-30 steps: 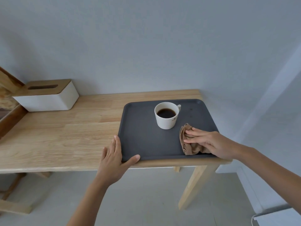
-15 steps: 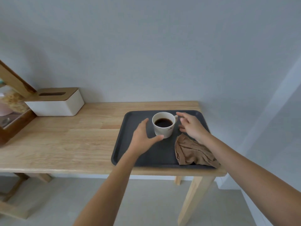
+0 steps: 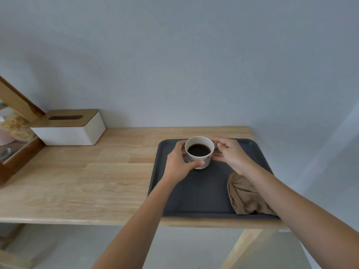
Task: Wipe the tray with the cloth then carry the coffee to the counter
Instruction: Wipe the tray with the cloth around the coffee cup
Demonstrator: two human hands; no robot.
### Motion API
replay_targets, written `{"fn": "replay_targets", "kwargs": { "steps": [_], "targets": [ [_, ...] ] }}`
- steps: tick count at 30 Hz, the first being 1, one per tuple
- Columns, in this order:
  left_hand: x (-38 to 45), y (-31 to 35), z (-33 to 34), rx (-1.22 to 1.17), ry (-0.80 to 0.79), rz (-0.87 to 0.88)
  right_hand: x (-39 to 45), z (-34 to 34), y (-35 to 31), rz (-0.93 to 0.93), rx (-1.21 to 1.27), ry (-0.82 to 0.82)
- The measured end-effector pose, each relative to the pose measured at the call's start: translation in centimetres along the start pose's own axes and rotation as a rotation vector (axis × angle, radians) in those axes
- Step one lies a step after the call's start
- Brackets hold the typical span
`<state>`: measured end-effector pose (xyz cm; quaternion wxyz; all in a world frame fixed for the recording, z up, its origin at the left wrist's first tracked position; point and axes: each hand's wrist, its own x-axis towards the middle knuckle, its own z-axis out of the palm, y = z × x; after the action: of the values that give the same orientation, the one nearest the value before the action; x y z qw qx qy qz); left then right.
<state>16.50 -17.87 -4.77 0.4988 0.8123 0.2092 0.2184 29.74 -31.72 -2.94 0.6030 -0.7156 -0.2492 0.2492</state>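
Note:
A white coffee cup (image 3: 202,160) full of dark coffee stands on the far part of the dark grey tray (image 3: 202,195). My left hand (image 3: 177,164) wraps the cup's left side, thumb in front. From the right, my right hand (image 3: 232,155) holds the cup at its handle, which the fingers hide. The crumpled brown cloth (image 3: 245,197) lies loose on the tray's near right corner, partly under my right forearm. Whether the cup is lifted off the tray I cannot tell.
The tray sits on the right end of a light wooden table (image 3: 87,181), close to its front edge. A white tissue box with a wooden lid (image 3: 71,129) stands at the back left. A wooden glass-fronted case (image 3: 15,144) is at the far left. A wall rises behind.
My right hand let go of the cloth and went to the cup's handle. My left hand left the tray's front edge and closed around the cup's left side.

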Motion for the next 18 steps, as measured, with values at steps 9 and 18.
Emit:
{"fn": "replay_targets", "kwargs": {
  "steps": [9,18],
  "targets": [
    [3.6,-2.3,-6.4,0.025,0.031,-0.011,4.7,6.5,-2.1,0.038,0.041,-0.047],
    [4.5,-4.3,-7.7,-0.009,0.019,-0.06,6.3,8.5,-1.5,0.066,0.013,-0.057]
  ]
}}
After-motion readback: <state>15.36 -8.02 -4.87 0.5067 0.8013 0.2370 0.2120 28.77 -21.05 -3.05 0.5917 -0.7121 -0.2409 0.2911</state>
